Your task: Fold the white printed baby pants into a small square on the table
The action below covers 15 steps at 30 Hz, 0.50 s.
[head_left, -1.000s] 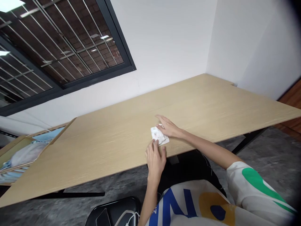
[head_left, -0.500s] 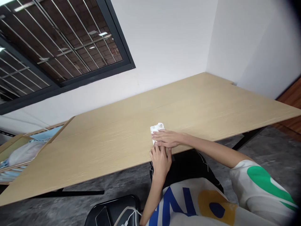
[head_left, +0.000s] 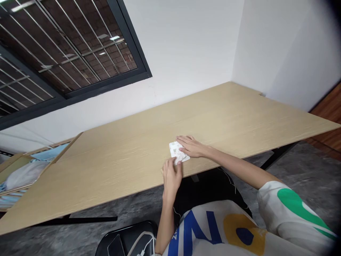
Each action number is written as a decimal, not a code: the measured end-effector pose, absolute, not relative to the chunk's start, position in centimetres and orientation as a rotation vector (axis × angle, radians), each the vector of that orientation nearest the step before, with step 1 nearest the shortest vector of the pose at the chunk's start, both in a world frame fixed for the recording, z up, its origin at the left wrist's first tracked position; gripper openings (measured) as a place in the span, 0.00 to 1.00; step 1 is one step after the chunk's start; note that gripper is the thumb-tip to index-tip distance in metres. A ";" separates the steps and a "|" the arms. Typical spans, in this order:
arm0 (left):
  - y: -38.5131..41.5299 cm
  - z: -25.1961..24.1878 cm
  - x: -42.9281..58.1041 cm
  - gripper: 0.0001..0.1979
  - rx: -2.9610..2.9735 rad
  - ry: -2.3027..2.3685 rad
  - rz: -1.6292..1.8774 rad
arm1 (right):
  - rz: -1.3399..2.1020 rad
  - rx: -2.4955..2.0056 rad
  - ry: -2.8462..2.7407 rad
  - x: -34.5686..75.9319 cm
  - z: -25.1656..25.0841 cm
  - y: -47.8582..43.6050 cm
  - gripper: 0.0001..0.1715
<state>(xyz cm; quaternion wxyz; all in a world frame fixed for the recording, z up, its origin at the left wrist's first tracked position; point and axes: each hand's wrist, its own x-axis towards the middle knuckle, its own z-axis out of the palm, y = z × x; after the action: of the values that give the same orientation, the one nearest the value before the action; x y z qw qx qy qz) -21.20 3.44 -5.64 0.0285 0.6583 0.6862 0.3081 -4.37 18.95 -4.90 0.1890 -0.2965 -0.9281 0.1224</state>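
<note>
A small white folded packet with faint print [head_left: 176,150] lies near the front edge of the light wooden table [head_left: 128,156]. My right hand [head_left: 191,146] rests flat on the packet's right side, fingers stretched out and pressing it down. My left hand [head_left: 172,175] sits at the table's front edge, its fingertips pinching the packet's near corner.
A wooden crate with pale cloth and plastic inside [head_left: 23,170] stands at the table's left end. A barred window [head_left: 64,53] fills the wall above. A black chair with a white cable [head_left: 128,241] sits below left. White walls meet at the far right corner.
My right hand slid from the packet's near side back onto its right side, uncovering more of it. My left hand shifted slightly left along the front edge.
</note>
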 end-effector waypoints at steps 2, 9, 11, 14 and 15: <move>3.9 -5.3 -21.9 0.17 1.922 2.287 0.915 | 0.304 -0.908 -2.536 -4.4 -4.3 18.7 0.35; 5.7 -4.8 -21.4 0.16 1.869 2.376 0.636 | 0.331 -1.005 -2.563 -4.3 -3.0 18.2 0.24; 5.8 -4.6 -20.9 0.11 1.911 2.286 0.646 | 0.351 -1.010 -2.530 -3.7 -2.9 17.7 0.21; 5.0 -4.4 -19.5 0.08 1.962 2.070 0.706 | 0.410 -1.038 -2.444 -1.7 -2.7 16.3 0.16; 4.5 -4.4 -18.8 0.08 1.968 1.979 0.741 | 0.439 -1.054 -2.412 -0.6 -2.6 15.5 0.14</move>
<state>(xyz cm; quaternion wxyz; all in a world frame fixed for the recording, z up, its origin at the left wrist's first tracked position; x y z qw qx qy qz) -18.81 4.49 -4.40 0.1264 0.6761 0.6798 0.2546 -0.62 15.50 -2.62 0.2345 -0.3840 -0.8786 0.1599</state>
